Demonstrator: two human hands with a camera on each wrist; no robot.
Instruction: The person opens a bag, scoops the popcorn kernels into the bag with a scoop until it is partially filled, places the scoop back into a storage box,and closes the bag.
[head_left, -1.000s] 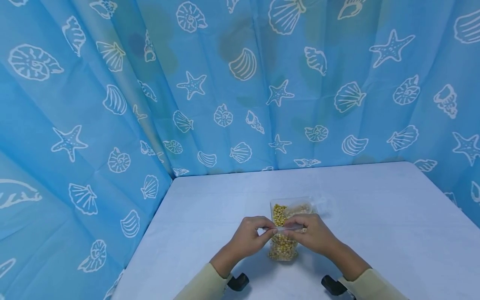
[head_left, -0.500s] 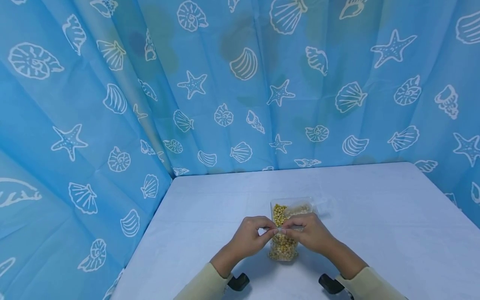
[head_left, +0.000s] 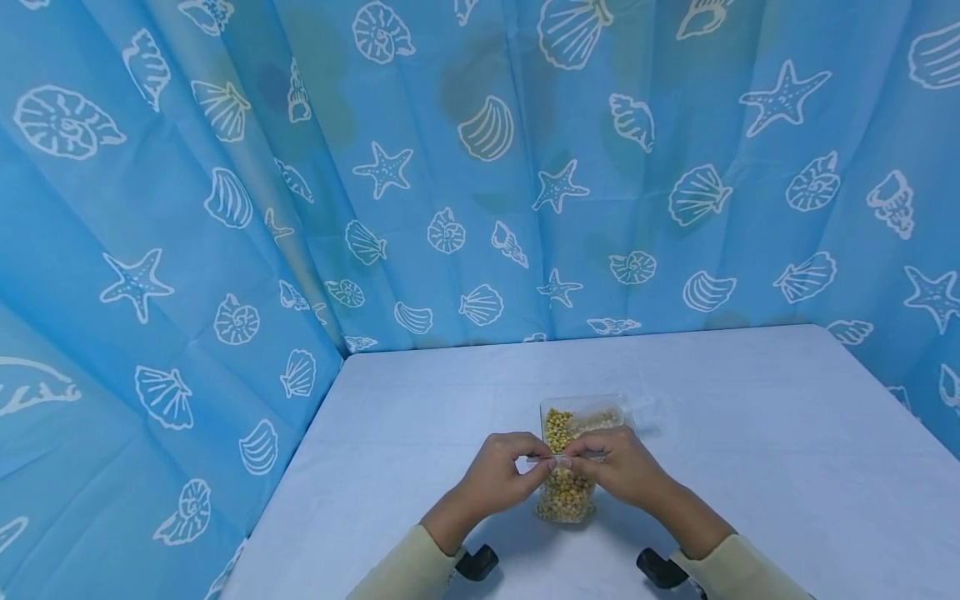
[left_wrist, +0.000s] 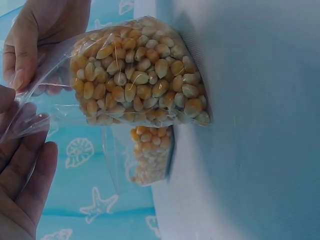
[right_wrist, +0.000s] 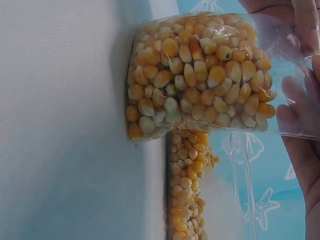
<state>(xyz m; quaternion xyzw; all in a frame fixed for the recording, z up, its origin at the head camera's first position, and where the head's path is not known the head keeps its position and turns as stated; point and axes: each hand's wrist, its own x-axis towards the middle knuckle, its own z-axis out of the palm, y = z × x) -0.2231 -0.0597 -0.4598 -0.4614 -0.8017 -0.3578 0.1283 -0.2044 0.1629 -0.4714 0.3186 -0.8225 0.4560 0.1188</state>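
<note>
A clear plastic bag (head_left: 566,500) full of corn kernels stands upright on the white table, just in front of the body. My left hand (head_left: 498,471) pinches the bag's top edge between thumb and fingers. From the other side, my right hand (head_left: 626,467) pinches the same edge, its fingertips close to the left ones. Both wrist views show the packed yellow and whitish kernels (left_wrist: 135,75) below a slack, kernel-free upper part of the film (right_wrist: 290,60). Whether the bag's mouth is sealed cannot be seen.
Right behind the bag sits a clear box (head_left: 581,399) with loose corn kernels (head_left: 558,427) and a translucent whitish thing (head_left: 600,417) in it. Clear film (head_left: 651,410) lies at the box's right. A blue shell-patterned curtain (head_left: 450,167) borders the white table (head_left: 420,400).
Compared with a second ago, my right hand has shifted slightly left along the bag's edge, nearer my left fingertips. My left hand and the box have stayed in place.
</note>
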